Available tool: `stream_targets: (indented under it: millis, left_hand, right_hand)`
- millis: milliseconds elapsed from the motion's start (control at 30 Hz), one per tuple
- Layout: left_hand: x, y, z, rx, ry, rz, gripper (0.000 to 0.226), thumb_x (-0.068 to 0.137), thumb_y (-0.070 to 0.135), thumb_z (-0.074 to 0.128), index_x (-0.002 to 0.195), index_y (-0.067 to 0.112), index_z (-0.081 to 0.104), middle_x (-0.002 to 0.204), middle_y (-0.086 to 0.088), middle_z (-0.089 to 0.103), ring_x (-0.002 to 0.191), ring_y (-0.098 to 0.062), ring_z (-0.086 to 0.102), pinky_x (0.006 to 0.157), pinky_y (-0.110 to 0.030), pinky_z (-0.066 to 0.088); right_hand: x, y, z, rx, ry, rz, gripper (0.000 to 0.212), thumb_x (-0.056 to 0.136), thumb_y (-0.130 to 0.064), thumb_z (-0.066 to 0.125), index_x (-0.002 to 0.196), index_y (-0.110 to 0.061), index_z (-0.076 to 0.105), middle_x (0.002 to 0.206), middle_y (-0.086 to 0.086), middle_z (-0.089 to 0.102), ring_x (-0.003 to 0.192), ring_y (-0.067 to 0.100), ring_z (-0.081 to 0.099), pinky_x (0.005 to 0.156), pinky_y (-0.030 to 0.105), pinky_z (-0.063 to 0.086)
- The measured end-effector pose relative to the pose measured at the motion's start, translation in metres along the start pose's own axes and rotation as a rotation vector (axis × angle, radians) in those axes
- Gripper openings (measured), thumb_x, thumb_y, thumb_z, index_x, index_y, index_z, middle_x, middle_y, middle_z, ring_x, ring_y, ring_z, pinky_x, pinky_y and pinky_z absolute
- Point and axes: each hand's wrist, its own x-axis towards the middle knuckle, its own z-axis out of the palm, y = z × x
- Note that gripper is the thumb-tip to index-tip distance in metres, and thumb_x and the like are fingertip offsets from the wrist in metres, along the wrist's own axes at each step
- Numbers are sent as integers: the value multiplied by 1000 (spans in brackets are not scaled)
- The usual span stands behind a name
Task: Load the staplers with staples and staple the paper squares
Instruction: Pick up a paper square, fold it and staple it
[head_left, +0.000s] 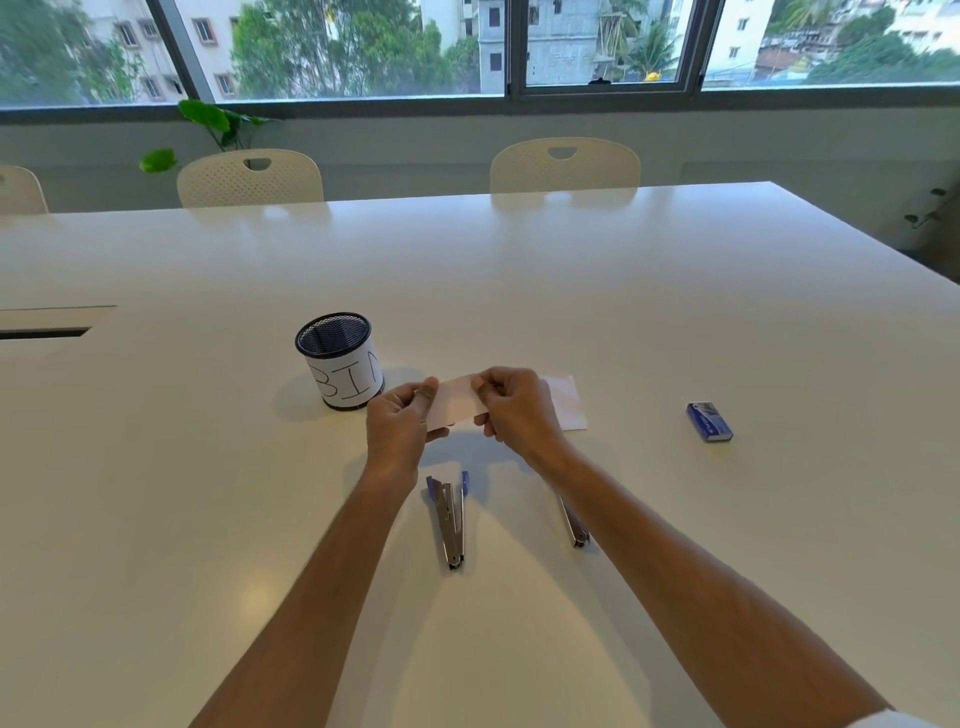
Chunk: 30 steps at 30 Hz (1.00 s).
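Both hands hold a pale paper square (456, 402) a little above the white table (675, 312). My left hand (397, 423) pinches its left edge and my right hand (511, 405) pinches its right edge. More paper (569, 402) lies flat on the table behind my right hand. A metal stapler with purple ends (450, 519) lies nearer to me, between my forearms. A second stapler (574, 525) lies to its right, partly hidden under my right forearm. A small blue staple box (709, 422) sits on the table to the right.
A black mesh cup (340, 361) with a white label reading "BIN" stands left of my hands. White chairs (563, 166) line the far side of the table under a window. A cable slot (44, 332) is cut into the table at the left.
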Motion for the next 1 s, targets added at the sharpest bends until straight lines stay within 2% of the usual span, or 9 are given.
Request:
stream_targets:
  millis: [167, 233, 333, 500, 600, 733, 800, 900, 1000]
  left_hand:
    - [-4, 3, -2, 12, -34, -4, 14, 90, 25, 63, 82, 15, 69, 83, -8, 66, 75, -20, 64, 50, -21, 52]
    - [-5, 3, -5, 16, -63, -4, 15, 90, 26, 64, 87, 12, 70, 81, -9, 68, 66, -20, 66, 49, -21, 52]
    - [-8, 5, -8, -16, -135, -11, 12, 88, 20, 66, 91, 9, 69, 74, -10, 68, 53, -17, 64, 47, -21, 51]
    - [-9, 12, -9, -47, -203, -3, 8, 86, 8, 67, 93, 4, 68, 67, -9, 68, 50, -18, 62, 49, -22, 52]
    - [-8, 13, -8, -44, -168, 2, 5, 86, 6, 66, 91, 6, 68, 71, -10, 68, 49, -16, 63, 50, -21, 53]
    - [0, 11, -9, -31, -104, -7, 9, 88, 6, 63, 97, 6, 65, 83, -14, 68, 52, -15, 66, 53, -21, 56]
    - [6, 12, -10, -16, -76, -5, 12, 90, 6, 61, 102, 5, 65, 87, -15, 68, 53, -15, 67, 54, -21, 56]
    - [12, 13, -12, -2, -75, 10, 14, 91, 6, 59, 104, 4, 64, 87, -15, 68, 52, -15, 67, 52, -19, 55]
    - [15, 13, -13, 13, -88, 25, 15, 92, 4, 58, 105, 1, 64, 82, -13, 67, 50, -13, 66, 50, -19, 55]
  right_hand:
    - [-5, -5, 1, -37, 45, -34, 23, 95, -16, 52, 78, -15, 68, 59, -2, 62, 40, 2, 56, 42, 16, 42]
    - [-7, -7, 2, -33, 78, -57, 25, 95, -17, 51, 76, -15, 67, 58, -3, 61, 40, 2, 55, 43, 18, 43]
    - [-11, -9, 2, -35, 116, -96, 24, 97, -19, 50, 83, -14, 67, 62, -2, 62, 44, 3, 57, 46, 20, 47]
    - [-15, -12, -2, -53, 117, -68, 23, 98, -23, 51, 93, -11, 70, 66, 0, 65, 47, 3, 60, 47, 20, 47]
    - [-18, -14, -5, -169, 80, -16, 27, 94, -33, 56, 104, -13, 70, 74, 3, 72, 64, 15, 68, 65, 35, 58]
    - [-27, -16, -9, -449, 81, -65, 40, 90, -37, 61, 118, -10, 65, 100, 12, 73, 94, 27, 67, 84, 33, 51]
    - [-35, -19, -10, -558, 50, -104, 39, 90, -37, 60, 112, -6, 68, 102, 16, 72, 97, 32, 65, 85, 36, 51]
    - [-46, -24, -6, -697, -46, -135, 45, 90, -45, 59, 93, -1, 67, 89, 15, 69, 82, 33, 64, 73, 37, 52]
    - [-56, -29, -1, -791, -83, -139, 50, 87, -53, 59, 67, -8, 50, 65, 6, 52, 62, 26, 51, 58, 31, 38]
